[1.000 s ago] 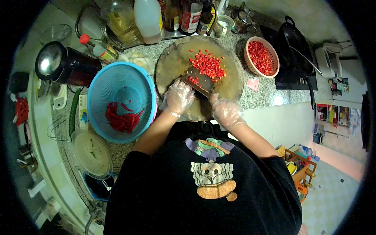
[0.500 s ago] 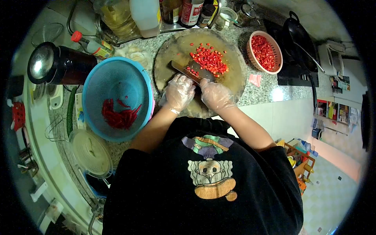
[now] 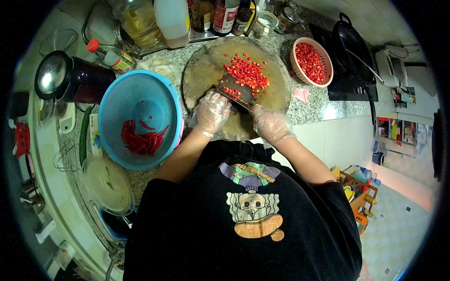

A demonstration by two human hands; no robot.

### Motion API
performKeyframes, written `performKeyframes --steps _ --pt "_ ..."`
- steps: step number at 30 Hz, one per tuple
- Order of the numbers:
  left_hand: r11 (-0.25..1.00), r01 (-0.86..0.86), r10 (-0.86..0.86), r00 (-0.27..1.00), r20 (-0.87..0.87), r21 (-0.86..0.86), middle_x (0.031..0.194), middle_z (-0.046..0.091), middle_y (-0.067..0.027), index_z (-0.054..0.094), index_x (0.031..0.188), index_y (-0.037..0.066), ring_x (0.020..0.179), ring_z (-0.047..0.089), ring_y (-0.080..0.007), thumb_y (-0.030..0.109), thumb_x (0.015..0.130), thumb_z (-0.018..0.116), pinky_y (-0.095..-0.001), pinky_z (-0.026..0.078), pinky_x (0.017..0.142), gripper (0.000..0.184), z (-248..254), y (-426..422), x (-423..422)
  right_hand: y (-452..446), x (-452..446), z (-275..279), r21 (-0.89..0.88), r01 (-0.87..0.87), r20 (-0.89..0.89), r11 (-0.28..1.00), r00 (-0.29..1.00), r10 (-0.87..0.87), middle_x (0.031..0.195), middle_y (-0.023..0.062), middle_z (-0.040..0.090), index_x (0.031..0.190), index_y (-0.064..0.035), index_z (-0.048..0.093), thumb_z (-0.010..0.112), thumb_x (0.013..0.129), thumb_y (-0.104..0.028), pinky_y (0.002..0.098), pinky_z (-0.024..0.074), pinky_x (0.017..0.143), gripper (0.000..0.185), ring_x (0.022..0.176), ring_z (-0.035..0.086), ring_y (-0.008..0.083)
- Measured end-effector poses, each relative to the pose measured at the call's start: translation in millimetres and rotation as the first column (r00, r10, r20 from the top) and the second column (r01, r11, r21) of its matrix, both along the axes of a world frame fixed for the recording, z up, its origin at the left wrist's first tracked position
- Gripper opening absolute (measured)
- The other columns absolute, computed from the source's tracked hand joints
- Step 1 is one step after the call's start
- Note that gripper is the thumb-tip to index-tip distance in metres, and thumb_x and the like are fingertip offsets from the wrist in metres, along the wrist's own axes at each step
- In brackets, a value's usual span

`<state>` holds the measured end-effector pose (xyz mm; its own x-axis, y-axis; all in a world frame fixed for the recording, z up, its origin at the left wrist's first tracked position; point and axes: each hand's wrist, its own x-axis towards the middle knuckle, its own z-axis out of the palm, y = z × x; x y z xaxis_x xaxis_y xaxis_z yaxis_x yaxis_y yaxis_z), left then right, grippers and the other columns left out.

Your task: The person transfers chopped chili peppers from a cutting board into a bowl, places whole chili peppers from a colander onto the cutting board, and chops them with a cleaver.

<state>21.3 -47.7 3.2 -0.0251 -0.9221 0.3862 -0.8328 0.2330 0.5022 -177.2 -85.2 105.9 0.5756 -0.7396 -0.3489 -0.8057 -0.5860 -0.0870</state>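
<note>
A round cutting board [image 3: 201, 70] lies on the counter with chopped red chilies [image 3: 247, 74] on its upper part. My right hand [image 3: 273, 124], in a clear plastic glove, is closed round the handle of a cleaver [image 3: 234, 97], whose blade rests on the board below the chopped pieces. Against the left end of the blade is my left hand [image 3: 211, 111], also gloved, its fingers bent together; what they hold is hidden. Left of the board, a blue colander [image 3: 140, 89] holds whole red chilies [image 3: 143, 140].
A pink basket [image 3: 329, 70] of chopped chilies stands to the right, beside a black wok [image 3: 351, 49] on the stove. Bottles [image 3: 172, 23] line the back. A dark cooker [image 3: 75, 79], a cucumber [image 3: 85, 136] and a round strainer lid [image 3: 108, 185] are at the left.
My right hand and the cleaver's handle end swung in toward my left hand, then back out to the right. The blade's left end moved with them. My left hand stayed nearly in place.
</note>
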Motion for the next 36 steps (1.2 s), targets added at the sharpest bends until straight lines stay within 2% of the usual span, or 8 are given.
performKeyframes --steps 10,19,23,24,27,30,33,36 --pt "1.000 -0.003 0.004 1.000 -0.020 0.026 0.100 0.065 -0.0138 0.066 0.092 0.005 0.098 0.061 -0.0349 0.015 0.073 0.069 -0.0460 0.050 0.089 0.022 -2.6 -0.2 1.4 -28.2 50.7 1.6 0.138 0.011 0.004 0.990 1.000 -0.011 0.092 0.0219 0.070 0.098 -0.0019 0.059 0.043 0.093 -0.015 0.0510 0.0555 0.077 0.022 0.088 0.070 0.0383" --pt "0.998 -0.028 0.023 0.996 -0.085 -0.054 0.102 0.066 -0.0112 0.068 0.096 0.010 0.103 0.060 -0.0349 0.016 0.074 0.070 -0.0457 0.050 0.091 0.022 -5.1 5.0 -2.4 -15.2 -7.7 -9.2 0.048 0.027 0.069 0.998 0.997 -0.030 0.088 0.0229 0.070 0.098 -0.0028 0.057 0.044 0.091 -0.013 0.0512 0.0555 0.072 0.018 0.082 0.070 0.0395" --pt "0.995 -0.056 0.054 0.998 -0.028 -0.088 0.099 0.066 -0.0103 0.068 0.093 0.011 0.102 0.061 -0.0341 0.017 0.073 0.071 -0.0451 0.051 0.089 0.021 -13.4 6.6 -1.9 -4.0 -4.0 6.6 -0.020 -0.018 0.065 1.000 0.998 0.019 0.086 0.0204 0.071 0.096 -0.0034 0.056 0.047 0.088 -0.011 0.0508 0.0559 0.068 0.014 0.078 0.071 0.0385" --pt "0.994 -0.056 0.055 0.998 -0.017 -0.092 0.098 0.066 -0.0103 0.069 0.092 0.011 0.102 0.061 -0.0339 0.017 0.073 0.071 -0.0448 0.051 0.089 0.020 -15.1 6.4 -2.2 -4.7 -5.8 1.0 -0.071 -0.050 0.074 0.996 0.996 0.055 0.082 0.0155 0.071 0.095 -0.0057 0.056 0.050 0.090 -0.016 0.0461 0.0562 0.063 0.012 0.072 0.070 0.0339" --pt "0.994 -0.043 0.042 0.999 -0.008 -0.098 0.096 0.065 -0.0103 0.068 0.090 0.011 0.099 0.061 -0.0338 0.017 0.072 0.071 -0.0448 0.051 0.088 0.019 -18.6 3.4 -1.5 -7.4 -4.6 -2.6 -0.063 -0.072 0.051 0.995 0.996 0.075 0.084 0.0163 0.071 0.095 -0.0047 0.056 0.049 0.090 -0.014 0.0460 0.0566 0.064 0.013 0.074 0.071 0.0342" --pt "0.998 -0.037 0.036 0.999 -0.012 -0.045 0.096 0.065 -0.0106 0.068 0.088 0.011 0.097 0.061 -0.0339 0.015 0.071 0.069 -0.0453 0.051 0.087 0.018 -12.6 3.6 -1.9 -13.7 3.7 14.6 0.114 -0.016 -0.048 0.993 0.999 0.022 0.093 0.0201 0.071 0.100 -0.0030 0.058 0.046 0.090 -0.012 0.0506 0.0560 0.073 0.018 0.088 0.071 0.0363" --pt "1.000 -0.012 0.012 0.999 -0.040 -0.005 0.095 0.065 -0.0110 0.067 0.087 0.010 0.094 0.061 -0.0338 0.014 0.070 0.066 -0.0458 0.050 0.085 0.017 1.1 1.1 0.6 -21.3 18.7 17.3 0.171 0.035 -0.096 0.985 0.995 -0.019 0.093 0.0216 0.071 0.103 -0.0020 0.058 0.044 0.091 -0.014 0.0510 0.0560 0.074 0.022 0.088 0.070 0.0379" --pt "0.999 -0.029 0.027 0.997 -0.066 -0.027 0.092 0.064 -0.0113 0.066 0.086 0.009 0.093 0.061 -0.0336 0.013 0.070 0.065 -0.0460 0.050 0.085 0.016 0.3 3.4 -1.7 -33.3 47.8 15.0 0.170 -0.031 -0.057 0.985 0.997 0.042 0.096 0.0224 0.070 0.107 -0.0008 0.057 0.043 0.092 -0.015 0.0513 0.0559 0.075 0.024 0.088 0.070 0.0393"
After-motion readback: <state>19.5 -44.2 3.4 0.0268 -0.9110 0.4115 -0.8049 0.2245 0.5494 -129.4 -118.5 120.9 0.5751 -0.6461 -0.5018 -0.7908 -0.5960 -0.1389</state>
